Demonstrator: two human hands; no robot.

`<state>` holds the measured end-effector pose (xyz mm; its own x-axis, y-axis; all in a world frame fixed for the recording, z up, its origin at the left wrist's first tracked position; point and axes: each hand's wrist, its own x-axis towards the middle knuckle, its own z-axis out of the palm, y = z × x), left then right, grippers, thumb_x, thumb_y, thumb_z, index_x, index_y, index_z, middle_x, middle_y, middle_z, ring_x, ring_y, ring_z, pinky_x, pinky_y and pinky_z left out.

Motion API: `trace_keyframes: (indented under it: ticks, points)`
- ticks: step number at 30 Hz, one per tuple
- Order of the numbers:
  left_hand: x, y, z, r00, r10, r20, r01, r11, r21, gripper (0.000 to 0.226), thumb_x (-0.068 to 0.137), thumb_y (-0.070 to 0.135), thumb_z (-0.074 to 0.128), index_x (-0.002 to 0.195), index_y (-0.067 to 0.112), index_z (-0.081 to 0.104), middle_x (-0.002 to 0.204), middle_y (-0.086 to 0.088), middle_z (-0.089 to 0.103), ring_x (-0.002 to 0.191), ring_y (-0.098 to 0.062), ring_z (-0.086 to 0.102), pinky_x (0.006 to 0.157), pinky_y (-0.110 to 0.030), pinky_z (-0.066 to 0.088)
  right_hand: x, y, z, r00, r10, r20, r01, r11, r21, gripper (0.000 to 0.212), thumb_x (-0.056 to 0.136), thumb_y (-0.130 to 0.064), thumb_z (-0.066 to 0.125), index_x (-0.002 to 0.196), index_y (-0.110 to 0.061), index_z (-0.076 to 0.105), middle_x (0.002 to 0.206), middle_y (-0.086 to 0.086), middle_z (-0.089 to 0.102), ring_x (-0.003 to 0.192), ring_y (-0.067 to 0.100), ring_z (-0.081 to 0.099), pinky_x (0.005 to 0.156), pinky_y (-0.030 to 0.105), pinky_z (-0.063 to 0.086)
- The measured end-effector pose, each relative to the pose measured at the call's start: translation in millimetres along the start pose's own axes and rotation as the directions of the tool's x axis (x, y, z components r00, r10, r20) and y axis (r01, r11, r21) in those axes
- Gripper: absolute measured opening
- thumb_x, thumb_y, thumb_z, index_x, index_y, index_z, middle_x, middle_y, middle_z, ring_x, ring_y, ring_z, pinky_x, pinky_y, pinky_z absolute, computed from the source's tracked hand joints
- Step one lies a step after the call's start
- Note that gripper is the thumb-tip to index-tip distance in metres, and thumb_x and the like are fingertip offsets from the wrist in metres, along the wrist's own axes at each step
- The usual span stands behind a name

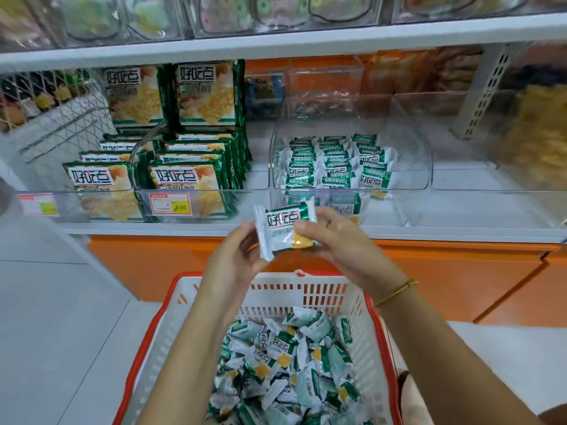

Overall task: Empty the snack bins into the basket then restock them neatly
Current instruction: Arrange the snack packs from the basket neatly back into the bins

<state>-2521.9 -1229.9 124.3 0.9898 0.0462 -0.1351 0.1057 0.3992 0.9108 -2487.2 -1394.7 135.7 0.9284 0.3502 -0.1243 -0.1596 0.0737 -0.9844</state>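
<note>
I hold one small green-and-white snack packet (285, 228) in both hands above the basket (379, 332). My left hand (236, 256) pinches its left end and my right hand (331, 237) grips its right end. It is just in front of the shelf (214, 230) edge. Below it, loose packets (285, 363) lie heaped in the basket. Behind it, the clear bin (411, 154) on the shelf holds neat rows of packets (334, 164). To the left of the bin stand large packs (184, 179).

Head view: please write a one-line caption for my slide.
Left hand and right hand hold one snack packet above the basket of loose packets, before a clear bin with neat rows.
</note>
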Motion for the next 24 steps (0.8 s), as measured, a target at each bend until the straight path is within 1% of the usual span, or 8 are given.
trace_keyframes:
  ticks: [1,3,6,9,13,17,20,24]
  points:
    - [2,11,3,0.998,-0.018,0.066,0.015,0.999,0.050,0.049,0.090,0.040,0.046,0.123,0.005,0.058,0.118,-0.012,0.065,0.100,-0.019,0.066,0.083,-0.033,0.057,-6,-13,-7,0.998,-0.037,0.053,0.041,0.996,-0.076,0.039,0.078,-0.029,0.069,0.113,-0.017,0.058,0.101,-0.004,0.070,0.095,0.012,0.067,0.080,0.026,0.055]
    - [6,31,14,0.981,-0.048,0.190,-0.022,0.936,0.351,0.062,0.076,0.058,0.054,0.124,0.018,0.057,0.117,-0.008,0.066,0.099,-0.015,0.067,0.081,-0.029,0.056,-16,-36,-21,0.988,-0.100,0.114,0.121,0.974,-0.192,0.023,0.082,-0.013,0.067,0.105,-0.018,0.062,0.091,-0.012,0.073,0.084,0.003,0.068,0.072,0.016,0.051]
    - [19,57,47,0.928,-0.102,0.358,-0.264,0.496,0.827,0.080,0.053,0.074,0.069,0.123,0.041,0.049,0.118,0.014,0.059,0.103,0.002,0.058,0.085,-0.018,0.048,-27,-58,-38,0.976,-0.190,0.105,0.215,0.912,-0.350,0.022,0.083,0.000,0.067,0.090,-0.019,0.056,0.056,-0.028,0.059,0.054,-0.011,0.055,0.054,0.004,0.040]
    - [40,74,91,0.882,-0.117,0.456,-0.416,0.262,0.871,0.084,0.060,0.059,0.078,0.133,0.031,0.045,0.117,0.017,0.057,0.105,-0.004,0.056,0.080,-0.020,0.043,-31,-70,-63,0.956,-0.293,0.006,0.268,0.866,-0.423,0.029,0.075,-0.014,0.075,0.100,-0.021,0.062,0.079,-0.020,0.069,0.071,-0.004,0.064,0.065,0.012,0.050]
    - [76,74,146,0.820,-0.068,0.568,-0.551,0.175,0.816,0.059,0.068,0.044,0.081,0.116,0.028,0.052,0.097,0.016,0.061,0.084,0.000,0.059,0.066,-0.019,0.045,-26,-70,-108,0.878,-0.380,-0.291,0.255,0.885,-0.389,0.038,0.073,-0.033,0.072,0.108,-0.020,0.066,0.096,-0.005,0.072,0.089,0.008,0.067,0.075,0.018,0.053]
    - [126,54,174,0.860,0.012,0.510,-0.501,0.213,0.839,0.059,0.071,0.035,0.082,0.116,0.023,0.045,0.111,0.003,0.061,0.084,-0.004,0.059,0.060,-0.018,0.044,-16,-55,-146,0.617,-0.481,-0.623,0.083,0.827,-0.556,0.020,0.086,-0.031,0.067,0.102,-0.019,0.067,0.088,-0.006,0.065,0.078,0.005,0.057,0.063,0.013,0.042]
    - [157,30,183,0.880,-0.091,0.466,-0.448,0.164,0.879,0.082,0.071,0.036,0.082,0.138,0.020,0.036,0.145,-0.002,0.041,0.124,-0.018,0.046,0.087,-0.023,0.036,-6,-39,-152,0.645,-0.492,-0.585,-0.002,0.764,-0.645,0.019,0.085,-0.023,0.069,0.103,-0.020,0.062,0.088,-0.001,0.062,0.072,0.003,0.053,0.061,0.013,0.039]
    - [178,9,185,0.850,-0.240,0.469,-0.441,0.166,0.882,0.088,0.071,0.035,0.082,0.144,0.025,0.034,0.154,0.001,0.029,0.133,-0.020,0.038,0.097,-0.025,0.036,-1,-33,-155,0.661,-0.528,-0.533,0.006,0.715,-0.699,0.024,0.085,-0.017,0.069,0.108,-0.019,0.062,0.083,-0.005,0.058,0.069,0.001,0.051,0.059,0.008,0.039]
